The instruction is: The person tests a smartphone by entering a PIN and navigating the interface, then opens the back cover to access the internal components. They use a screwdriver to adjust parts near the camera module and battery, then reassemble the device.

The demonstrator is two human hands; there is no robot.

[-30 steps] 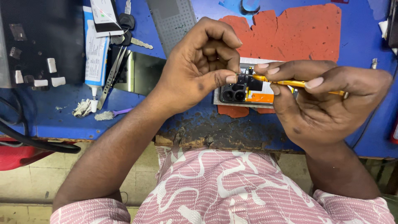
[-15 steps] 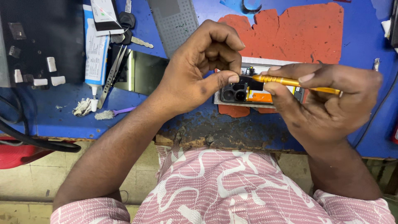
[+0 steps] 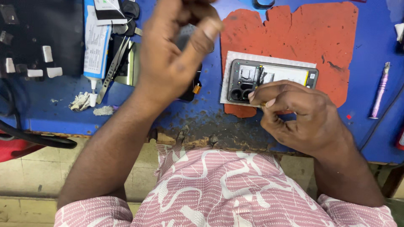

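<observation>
bench [image 3: 294, 17]: blue top, paint worn down to dark patches along the near edge; person in a pink patterned shirt leans over that edge.
mat [image 3: 290, 38]: torn red sheet toward the far right of the bench, ragged edges.
phone [image 3: 271, 80]: opened, back off, lying flat on a white sheet at the mat's near edge; camera holes at its left end, yellow strip along the body.
right hand [image 3: 296, 115]: over the phone's near edge, fingers pinched together on a thin tool; only a sliver of the tool shows between the fingertips, tip hidden.
left hand [image 3: 179, 50]: raised above the bench left of the phone, blurred; fingers curled together, thumb against them. Can't tell if anything is pinched in it.
dark part [image 3: 189, 88]: black piece with a small orange tab under the left hand, mostly covered, can't identify.
glue tube [image 3: 96, 46]: white, at the far left, nozzle toward the near edge.
tweezers [image 3: 110, 71]: just right of the tube, lying on a metal plate.
wad [image 3: 81, 101]: crumpled white scrap below the nozzle.
tray [image 3: 33, 38]: black, far left corner, small white and grey bits in it; cut off by the frame.
pen tool [image 3: 380, 90]: purple, right side, well apart from the phone.
cable [image 3: 38, 136]: black, drooping off the left near edge.
floor [image 3: 29, 176]: tiled, beige, seen below the bench; red object at the left edge cut off.
cut off: far edge items at top, red thing at right edge.
</observation>
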